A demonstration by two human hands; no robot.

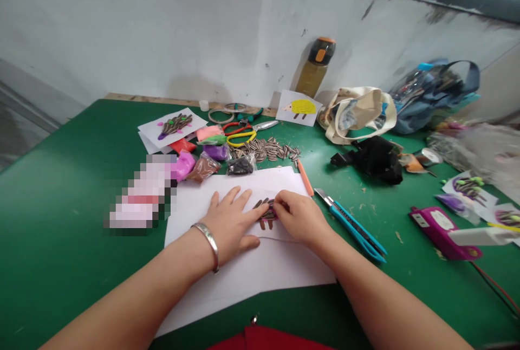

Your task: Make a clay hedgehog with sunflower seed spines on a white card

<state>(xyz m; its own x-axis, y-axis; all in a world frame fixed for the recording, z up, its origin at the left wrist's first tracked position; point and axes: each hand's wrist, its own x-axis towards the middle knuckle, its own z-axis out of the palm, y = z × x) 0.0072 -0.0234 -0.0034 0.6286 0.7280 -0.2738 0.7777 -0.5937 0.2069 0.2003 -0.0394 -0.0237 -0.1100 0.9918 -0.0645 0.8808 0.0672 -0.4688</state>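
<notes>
Matt white paper (244,263) lies on a smooth green tabletop (81,176), beneath a glossy metal bracelet (211,244).

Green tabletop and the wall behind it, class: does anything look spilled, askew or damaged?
Small striped seeds lie loose on the green tabletop beyond the white paper, in no dish, seeming somewhat spilled. The white wall has dark scuffs, perhaps chipped paint.

Green table (73,155), teal-blue cutter (357,229), yellow-bodied drawing (299,107), purple clay packet (216,151).

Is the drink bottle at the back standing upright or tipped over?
Upright: the bottle stands near the wall, its black-and-orange lid at the top and its lower end behind the hedgehog drawing.
</notes>
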